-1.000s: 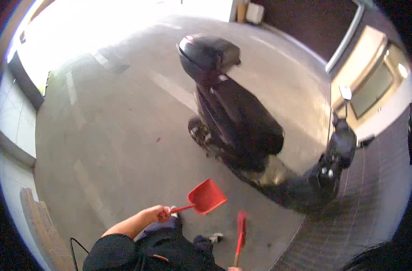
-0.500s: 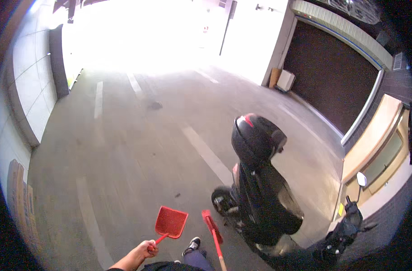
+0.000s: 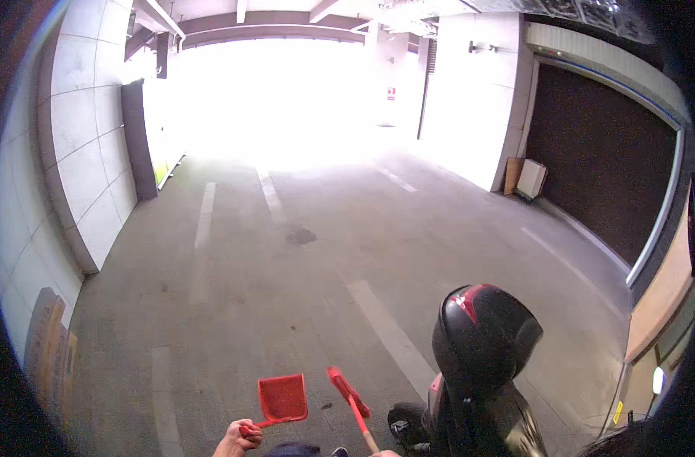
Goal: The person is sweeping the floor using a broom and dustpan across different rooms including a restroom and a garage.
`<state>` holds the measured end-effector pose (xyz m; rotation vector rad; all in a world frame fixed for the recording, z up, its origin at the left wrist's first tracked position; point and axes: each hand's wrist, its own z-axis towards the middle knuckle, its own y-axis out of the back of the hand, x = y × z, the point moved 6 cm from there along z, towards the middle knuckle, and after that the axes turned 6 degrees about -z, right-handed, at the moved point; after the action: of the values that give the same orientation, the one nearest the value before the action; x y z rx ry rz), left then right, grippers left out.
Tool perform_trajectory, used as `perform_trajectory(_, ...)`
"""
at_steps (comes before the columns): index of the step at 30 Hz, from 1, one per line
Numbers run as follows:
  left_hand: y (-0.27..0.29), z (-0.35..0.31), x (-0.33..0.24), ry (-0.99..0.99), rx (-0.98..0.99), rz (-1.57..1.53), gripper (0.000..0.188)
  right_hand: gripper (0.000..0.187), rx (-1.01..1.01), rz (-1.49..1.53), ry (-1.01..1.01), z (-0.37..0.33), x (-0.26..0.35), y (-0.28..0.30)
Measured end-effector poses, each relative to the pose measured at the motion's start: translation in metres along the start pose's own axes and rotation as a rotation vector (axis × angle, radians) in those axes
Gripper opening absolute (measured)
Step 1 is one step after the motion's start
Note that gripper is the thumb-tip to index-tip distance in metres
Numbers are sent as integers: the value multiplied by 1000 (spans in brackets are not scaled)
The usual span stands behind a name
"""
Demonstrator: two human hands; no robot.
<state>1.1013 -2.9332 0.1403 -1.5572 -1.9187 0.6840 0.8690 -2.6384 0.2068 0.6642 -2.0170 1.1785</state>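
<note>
My left hand [image 3: 239, 439] is closed round the short handle of a red dustpan [image 3: 282, 397], held out above the floor with its pan away from me. To its right hangs a broom [image 3: 353, 402] with a red head and a pale wooden shaft. At the lower edge, the shaft runs into my right hand [image 3: 385, 454], of which only a sliver shows, wrapped round it. A small dark spot [image 3: 327, 405] lies on the floor between dustpan and broom.
Close on my right stands a motor scooter [image 3: 469, 415] with a black helmet [image 3: 481, 335] on top. Flattened cardboard [image 3: 50, 346] leans at the left wall. Ahead, the concrete floor [image 3: 241, 305] has pale stripes and a dark stain [image 3: 302, 236]. A dark shutter [image 3: 603, 152] is at right.
My view has tilted up and turned left, so the scooter and helmet sit lower and further right. Both hands keep hold of dustpan and broom; the pan has turned slightly.
</note>
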Motion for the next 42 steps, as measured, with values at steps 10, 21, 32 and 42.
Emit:
perform_trajectory(10, -116, 129, -129, -47, 1, -128, 15, 21, 18, 251, -5, 203, 143, 24)
perform_trajectory(21, -289, 283, -313, -60, -140, -167, 13, 21, -400, -45, 268, 450, 279, 109)
perform_trajectory(32, -535, 445, -385, -160, -128, 262, 21, 8, -450, 1115, 77, 546, 342, 227)
perform_trajectory(42, -728, 611, -367, -148, -228, 446, 15, 14, -1003, 1732, 241, 594, 381, 464)
